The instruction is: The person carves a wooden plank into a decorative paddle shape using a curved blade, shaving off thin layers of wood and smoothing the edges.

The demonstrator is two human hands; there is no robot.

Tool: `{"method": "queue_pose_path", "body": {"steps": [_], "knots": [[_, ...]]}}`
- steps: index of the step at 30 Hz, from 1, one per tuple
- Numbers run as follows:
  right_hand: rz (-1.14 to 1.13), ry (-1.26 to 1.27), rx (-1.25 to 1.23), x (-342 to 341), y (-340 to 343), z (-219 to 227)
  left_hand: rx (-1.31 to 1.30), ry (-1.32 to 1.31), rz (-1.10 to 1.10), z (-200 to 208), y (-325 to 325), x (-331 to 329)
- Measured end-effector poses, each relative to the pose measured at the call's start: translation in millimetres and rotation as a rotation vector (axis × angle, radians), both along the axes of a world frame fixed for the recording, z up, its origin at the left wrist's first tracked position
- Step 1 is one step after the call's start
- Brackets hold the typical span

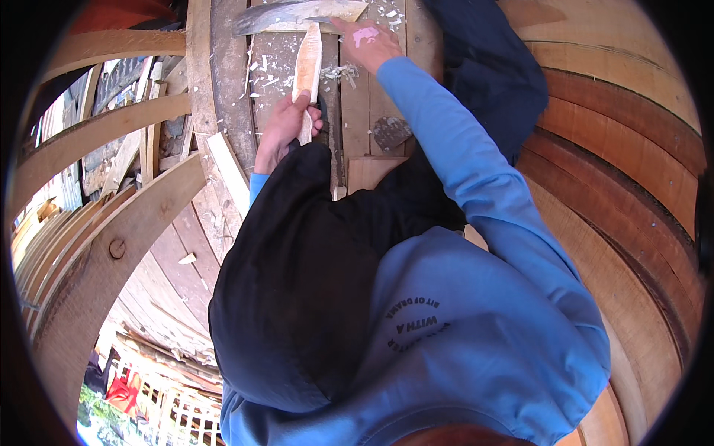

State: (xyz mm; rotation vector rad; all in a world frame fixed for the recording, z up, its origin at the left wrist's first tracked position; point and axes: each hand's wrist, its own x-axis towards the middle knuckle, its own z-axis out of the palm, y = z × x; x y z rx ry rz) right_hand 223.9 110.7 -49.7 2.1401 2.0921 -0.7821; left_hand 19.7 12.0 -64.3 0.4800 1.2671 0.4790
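My left hand (288, 125) is closed around the narrow lower end of a pale carved wooden piece (308, 63). Its flat, wider part points away from me and tapers to a tip. Beyond that tip lies a long curved piece (286, 16), grey along its left part and pale toward the right. My right hand (367, 46) is at the right of the tip, index finger stretched left, other fingers curled under and mostly hidden. A thin dark sliver shows by that fingertip; I cannot tell what it is. A pink patch marks the back of this hand.
Wood shavings (341, 73) are scattered over the plank floor (364, 111). A dark flat rounded piece (392, 133) lies right of the left hand. Curved wooden ribs (111, 245) rise at the left, and stacked curved planks (617, 163) line the right side.
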Motion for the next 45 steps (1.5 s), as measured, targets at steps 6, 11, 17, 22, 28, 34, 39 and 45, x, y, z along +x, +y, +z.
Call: {"method": "queue_pose_path", "body": {"steps": [6,11,17,22,28,34,39,45], "knots": [[-0.005,-0.035,-0.057,6,19,-19,-0.014,-0.005,-0.009,2,-4,2],[-0.114,0.384,-0.161,23,28,-31,0.046,0.011,0.008,7,-2,2],[-0.246,0.562,-0.206,31,20,-22,0.042,0.017,0.005,5,0,0],[0.061,0.210,0.041,31,11,-30,0.012,0.012,-0.002,4,1,1],[0.047,0.145,-0.059,14,6,-18,0.033,0.057,-0.030,8,1,1],[0.047,0.048,0.080,1,-9,3,0.051,0.067,-0.041,4,1,1],[-0.019,0.002,0.060,-17,-7,3,0.041,0.022,-0.008,2,2,1],[-0.055,0.012,0.052,-25,-1,-2,0.027,-0.005,0.040,5,2,2]]}}
